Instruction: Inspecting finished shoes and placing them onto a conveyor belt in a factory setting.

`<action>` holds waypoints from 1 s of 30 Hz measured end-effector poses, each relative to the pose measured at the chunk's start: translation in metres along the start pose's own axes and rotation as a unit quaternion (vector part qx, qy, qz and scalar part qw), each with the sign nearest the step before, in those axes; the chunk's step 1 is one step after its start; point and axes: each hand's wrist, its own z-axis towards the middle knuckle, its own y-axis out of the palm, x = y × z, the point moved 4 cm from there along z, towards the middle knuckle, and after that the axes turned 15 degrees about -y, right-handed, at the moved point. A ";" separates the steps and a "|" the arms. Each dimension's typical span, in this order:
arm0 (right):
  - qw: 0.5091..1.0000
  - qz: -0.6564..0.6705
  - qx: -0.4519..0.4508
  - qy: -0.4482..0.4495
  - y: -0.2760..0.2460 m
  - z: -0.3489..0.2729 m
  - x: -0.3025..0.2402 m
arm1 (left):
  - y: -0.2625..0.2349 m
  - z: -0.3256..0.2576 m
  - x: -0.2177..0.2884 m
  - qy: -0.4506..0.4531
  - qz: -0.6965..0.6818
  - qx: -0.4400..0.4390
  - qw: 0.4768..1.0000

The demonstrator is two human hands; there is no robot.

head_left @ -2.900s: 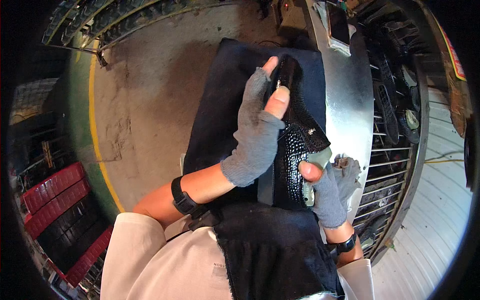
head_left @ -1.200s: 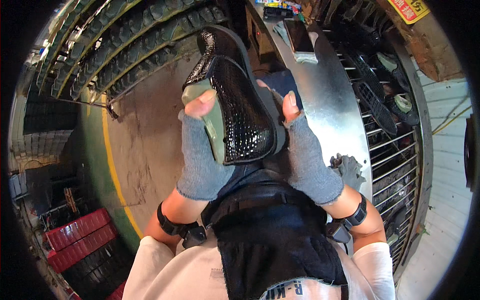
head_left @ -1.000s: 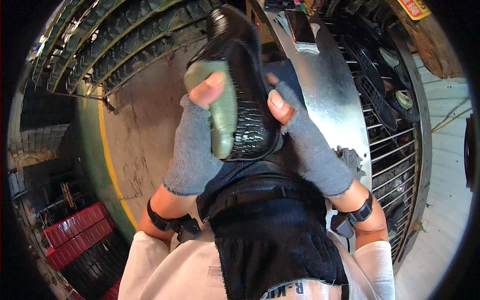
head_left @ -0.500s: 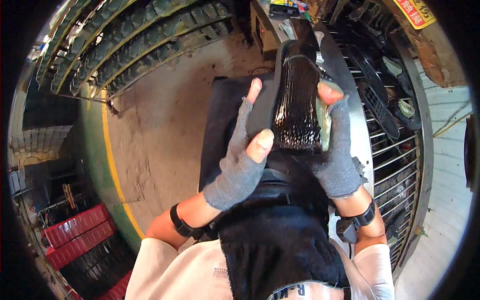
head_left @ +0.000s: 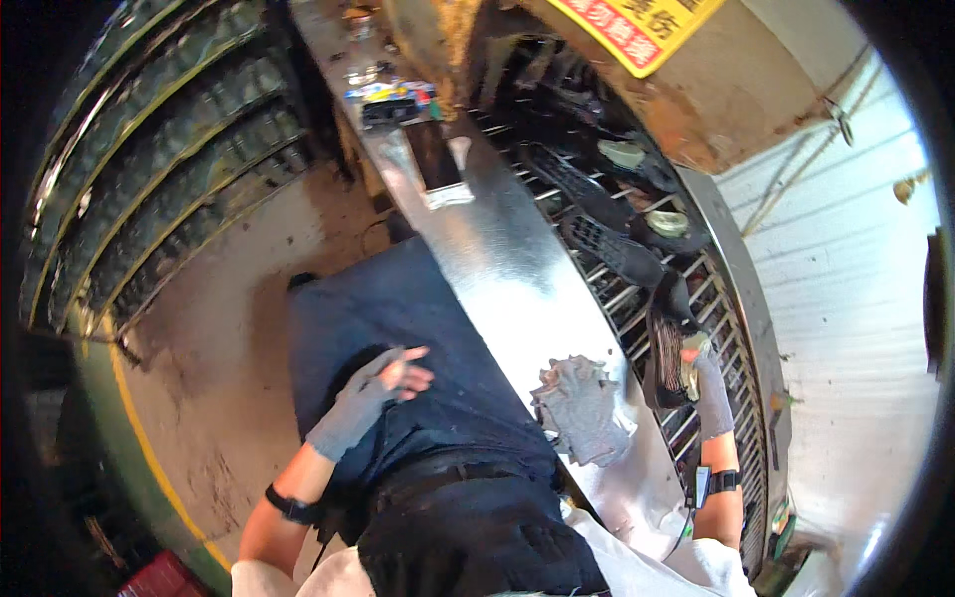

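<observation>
While left hand [head_left: 383, 388] hangs over dark lap cloth [head_left: 368, 298], fingers loosely apart, right hand [head_left: 709, 388] clamps black shoe [head_left: 665, 348] over barred rack [head_left: 734, 261], thumb visible, other fingers hidden. Shoe's long axis runs away from the person; toe direction too blurred to tell, contact with rack unclear.

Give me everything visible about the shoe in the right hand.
The shoe is black and glossy, with pale streaks of shine across its surface. A pale greenish piece shows at its opening, by the thumb of the right hand, which grips that side. It lies lengthwise, one end toward the wearer, over the barred rack, to the right of the metal bench. Whether it rests on the bars is unclear, and its underside is hidden.
</observation>
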 end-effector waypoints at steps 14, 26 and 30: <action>0.811 -0.469 -0.100 -0.334 0.165 0.157 -0.014 | 0.000 0.004 0.007 0.010 -0.001 0.114 0.993; 0.755 -0.202 -0.384 -0.493 0.272 0.056 -0.147 | 0.060 0.031 0.069 0.092 -0.186 0.065 0.976; 0.979 -0.135 -0.007 -0.153 0.158 0.176 -0.039 | 0.033 0.034 0.073 0.077 -0.182 0.159 0.967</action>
